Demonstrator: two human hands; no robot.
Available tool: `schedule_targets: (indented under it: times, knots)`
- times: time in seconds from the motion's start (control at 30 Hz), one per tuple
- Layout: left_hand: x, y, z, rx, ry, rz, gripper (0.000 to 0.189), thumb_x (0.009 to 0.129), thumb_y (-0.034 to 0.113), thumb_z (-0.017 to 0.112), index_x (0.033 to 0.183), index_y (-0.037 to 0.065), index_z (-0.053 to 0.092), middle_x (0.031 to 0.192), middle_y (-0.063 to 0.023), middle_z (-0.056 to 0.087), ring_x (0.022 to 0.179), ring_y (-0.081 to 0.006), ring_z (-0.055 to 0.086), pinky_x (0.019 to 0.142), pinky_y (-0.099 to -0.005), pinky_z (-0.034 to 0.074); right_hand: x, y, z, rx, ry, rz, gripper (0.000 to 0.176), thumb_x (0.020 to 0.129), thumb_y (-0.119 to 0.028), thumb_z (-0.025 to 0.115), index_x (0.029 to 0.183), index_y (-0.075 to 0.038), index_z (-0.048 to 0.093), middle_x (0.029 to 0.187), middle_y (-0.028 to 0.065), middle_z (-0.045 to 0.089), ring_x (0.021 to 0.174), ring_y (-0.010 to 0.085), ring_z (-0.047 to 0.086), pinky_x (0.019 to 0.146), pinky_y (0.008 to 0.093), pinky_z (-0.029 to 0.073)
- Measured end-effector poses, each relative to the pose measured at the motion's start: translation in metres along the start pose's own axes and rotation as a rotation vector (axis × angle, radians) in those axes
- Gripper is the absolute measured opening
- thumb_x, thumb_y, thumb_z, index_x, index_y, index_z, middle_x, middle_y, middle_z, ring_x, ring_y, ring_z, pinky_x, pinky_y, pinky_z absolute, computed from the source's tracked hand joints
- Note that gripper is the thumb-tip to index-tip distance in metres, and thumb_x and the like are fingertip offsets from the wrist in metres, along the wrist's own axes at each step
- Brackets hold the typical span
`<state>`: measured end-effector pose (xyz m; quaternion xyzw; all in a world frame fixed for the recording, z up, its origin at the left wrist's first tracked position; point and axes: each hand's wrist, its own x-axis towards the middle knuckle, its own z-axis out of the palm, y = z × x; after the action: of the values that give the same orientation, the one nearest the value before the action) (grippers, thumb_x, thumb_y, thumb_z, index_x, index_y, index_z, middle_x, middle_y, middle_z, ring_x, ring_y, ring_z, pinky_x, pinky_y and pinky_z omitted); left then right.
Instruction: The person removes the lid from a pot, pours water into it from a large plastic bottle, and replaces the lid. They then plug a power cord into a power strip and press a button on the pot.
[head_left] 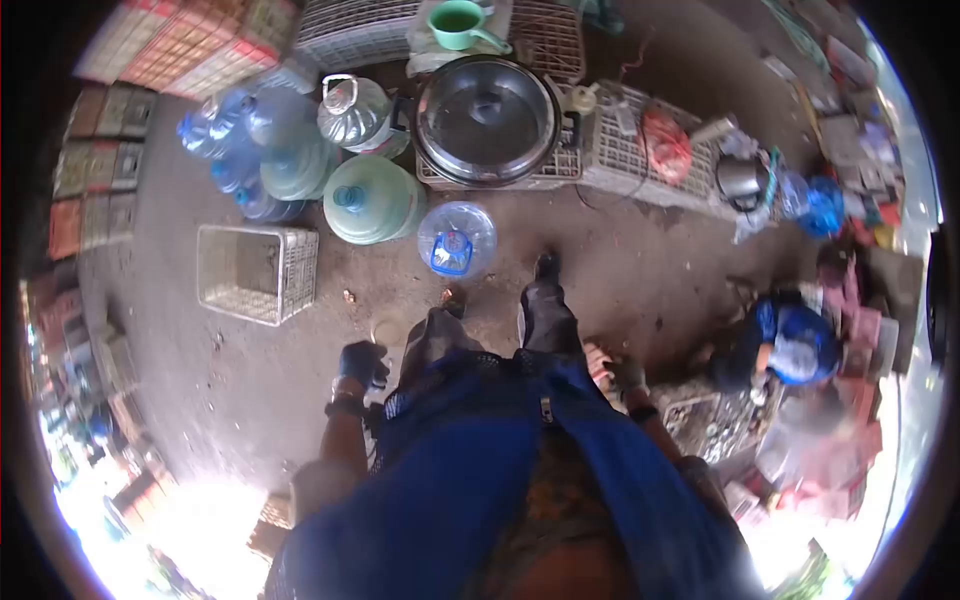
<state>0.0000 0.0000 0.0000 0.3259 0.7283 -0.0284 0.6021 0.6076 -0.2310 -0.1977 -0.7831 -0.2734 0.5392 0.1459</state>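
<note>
Grey concrete floor spread under the person, who stood in a blue apron with dark boots pointing ahead. The left hand hung beside the left thigh, covered in a dark blue glove, its fingers curled in; whether it gripped anything could not be told. The right hand hung by the right thigh with a dark band at the wrist, its fingers loose and slightly apart, holding nothing. A clear jug with a blue cap lay on the floor just ahead of the boots, apart from both hands. To its left stood a cluster of big water bottles, and left of those a white crate sat alone on the floor. Beyond the jug a wide pot with a glass lid rested on low baskets, with a green cup behind it. Further right a kettle stood among clutter. Another person in blue crouched to the right, near the right hand but not touching it.
</note>
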Motion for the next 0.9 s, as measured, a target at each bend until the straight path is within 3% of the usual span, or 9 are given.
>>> schedule_targets:
  times: [0.07,0.17,0.27,0.3,0.37,0.47,0.77,0.83,0.9]
  knots:
    - [-0.050,-0.035,0.021,-0.293,0.128,-0.200,0.019,0.089,0.015,0.062,0.086,-0.003,0.066,0.064,-0.0181,0.067,0.046,-0.0250,0.063,0.041,-0.0361,0.050,0.015,-0.016,-0.019,-0.003,-0.007,0.043,0.057,0.081,-0.026,0.075,0.131,-0.004,0.058,0.121,0.0136,0.065,0.114,0.0221,0.060,0.098,0.0370,0.046]
    - [-0.046,-0.016,0.086,-0.289,0.196,-0.239,0.018,0.089,0.015,0.062,0.085,-0.001,0.069,0.068,-0.0153,0.069,0.050,-0.0236,0.065,0.047,-0.0352,0.052,0.065,-0.268,-0.102,0.095,0.042,0.271,0.059,0.078,-0.024,0.078,0.128,0.001,0.058,0.118,0.0128,0.067,0.107,0.0230,0.062,0.094,0.0344,0.049]
    - [-0.071,-0.079,0.129,0.695,0.258,0.299,0.017,0.086,0.027,0.062,0.085,0.016,0.075,0.086,-0.0085,0.073,0.079,-0.0227,0.071,0.071,-0.0365,0.054,0.124,-0.315,-0.107,-0.070,0.052,-0.019,0.055,0.078,-0.020,0.077,0.125,0.002,0.058,0.115,0.0123,0.067,0.103,0.0230,0.063,0.089,0.0334,0.050]
    - [-0.057,-0.121,0.152,0.302,0.185,0.104,0.017,0.086,0.028,0.061,0.088,0.019,0.075,0.089,-0.0091,0.072,0.085,-0.0259,0.070,0.072,-0.0390,0.054,0.123,-0.353,-0.103,-0.041,0.052,0.008,0.053,0.079,-0.019,0.077,0.124,0.002,0.058,0.116,0.0125,0.067,0.104,0.0235,0.063,0.089,0.0335,0.050]
    - [-0.084,-0.079,0.168,0.895,0.106,0.247,0.017,0.084,0.027,0.061,0.088,0.018,0.075,0.088,-0.0102,0.072,0.083,-0.0285,0.070,0.072,-0.0396,0.054,0.134,-0.391,-0.093,0.274,-0.101,-0.001,0.058,0.076,-0.018,0.079,0.126,0.003,0.056,0.117,0.0172,0.066,0.103,0.0264,0.065,0.088,0.0352,0.051]
    - [-0.082,-0.076,0.194,0.714,0.130,0.229,0.015,0.082,0.027,0.061,0.084,0.016,0.073,0.085,-0.0114,0.071,0.082,-0.0307,0.069,0.072,-0.0409,0.053,0.264,-0.345,-0.055,0.012,-0.055,-0.611,0.065,0.074,-0.021,0.081,0.130,0.000,0.054,0.118,0.0227,0.065,0.100,0.0337,0.066,0.086,0.0392,0.053]
    - [-0.084,-0.081,0.214,0.490,0.369,0.362,0.014,0.084,0.024,0.064,0.086,0.012,0.071,0.085,-0.0124,0.073,0.074,-0.0276,0.071,0.066,-0.0392,0.055,0.188,-0.574,0.019,-0.844,0.049,-0.781,0.079,0.074,-0.028,0.080,0.142,-0.012,0.044,0.131,0.0202,0.058,0.117,0.0351,0.059,0.100,0.0405,0.048]
    - [-0.100,-0.025,0.192,-0.043,0.236,-0.079,0.016,0.087,0.020,0.063,0.085,0.004,0.069,0.073,-0.0134,0.071,0.058,-0.0228,0.069,0.053,-0.0357,0.054,0.212,-0.583,0.033,-0.766,0.036,-1.003,0.086,0.072,-0.035,0.081,0.145,-0.012,0.040,0.136,0.0230,0.052,0.121,0.0367,0.056,0.106,0.0413,0.043]
    - [-0.097,-0.020,0.205,-0.860,0.260,-0.471,0.021,0.089,0.017,0.060,0.082,-0.002,0.067,0.063,-0.0129,0.067,0.046,-0.0190,0.063,0.043,-0.0320,0.050,0.192,-0.617,0.043,-0.925,0.031,-0.756,0.086,0.073,-0.034,0.080,0.146,-0.015,0.037,0.136,0.0206,0.051,0.119,0.0369,0.057,0.104,0.0419,0.045]
